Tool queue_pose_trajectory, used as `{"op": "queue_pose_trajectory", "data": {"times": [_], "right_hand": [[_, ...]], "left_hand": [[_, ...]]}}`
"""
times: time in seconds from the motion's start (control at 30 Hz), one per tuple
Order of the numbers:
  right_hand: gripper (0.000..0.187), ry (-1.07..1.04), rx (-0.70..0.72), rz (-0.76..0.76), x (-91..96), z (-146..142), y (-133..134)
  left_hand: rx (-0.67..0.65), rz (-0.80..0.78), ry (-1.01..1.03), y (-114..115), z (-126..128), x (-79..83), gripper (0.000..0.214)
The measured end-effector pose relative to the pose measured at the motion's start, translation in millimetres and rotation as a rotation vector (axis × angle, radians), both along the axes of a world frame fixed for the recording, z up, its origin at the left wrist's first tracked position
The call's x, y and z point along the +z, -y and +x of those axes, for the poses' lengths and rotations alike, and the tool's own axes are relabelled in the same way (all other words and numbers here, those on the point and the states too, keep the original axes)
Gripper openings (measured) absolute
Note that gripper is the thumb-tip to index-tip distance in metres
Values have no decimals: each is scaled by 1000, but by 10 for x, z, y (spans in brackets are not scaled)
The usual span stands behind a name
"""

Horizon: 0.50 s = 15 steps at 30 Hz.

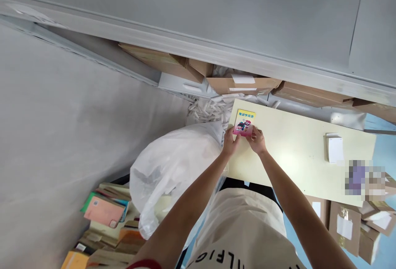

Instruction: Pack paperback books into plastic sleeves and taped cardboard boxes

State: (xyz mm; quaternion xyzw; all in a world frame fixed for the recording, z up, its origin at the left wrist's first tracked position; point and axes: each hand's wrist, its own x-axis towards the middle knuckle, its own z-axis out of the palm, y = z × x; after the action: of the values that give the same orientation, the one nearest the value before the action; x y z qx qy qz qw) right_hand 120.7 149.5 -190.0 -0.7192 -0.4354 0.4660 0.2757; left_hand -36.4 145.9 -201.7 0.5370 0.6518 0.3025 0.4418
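Likely handles as a light, bendy, slightly slick booklet [245, 123], at the left end of the table [293, 149], pinched near its lower corners by left hand [230, 142] and right hand [257, 141], best taken by opposite edges.

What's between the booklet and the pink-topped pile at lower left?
Head view: the left hand, at the edge of the booklet, then the white plastic bag.

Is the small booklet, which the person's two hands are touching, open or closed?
Closed: the booklet shows its illustrated cover facing up, and no inside pages are visible.
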Motion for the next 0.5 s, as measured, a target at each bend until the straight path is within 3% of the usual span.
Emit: {"op": "queue_pose_trajectory", "data": {"times": [0.17, 0.3, 0.4, 0.5], "right_hand": [[73, -37, -64, -4, 48, 13, 166], [67, -54, -156, 24, 308, 243, 401], [60, -12, -204, 208, 768, 695, 473], [54, 184, -233, 552, 1493, 1344, 379]], "left_hand": [[29, 12, -71, 128, 32, 13, 59], [-30, 108, -126, 204, 59, 229, 63], [-200, 283, -147, 100, 189, 549, 60], [-407, 466, -111, -155, 521, 1080, 55]]}}
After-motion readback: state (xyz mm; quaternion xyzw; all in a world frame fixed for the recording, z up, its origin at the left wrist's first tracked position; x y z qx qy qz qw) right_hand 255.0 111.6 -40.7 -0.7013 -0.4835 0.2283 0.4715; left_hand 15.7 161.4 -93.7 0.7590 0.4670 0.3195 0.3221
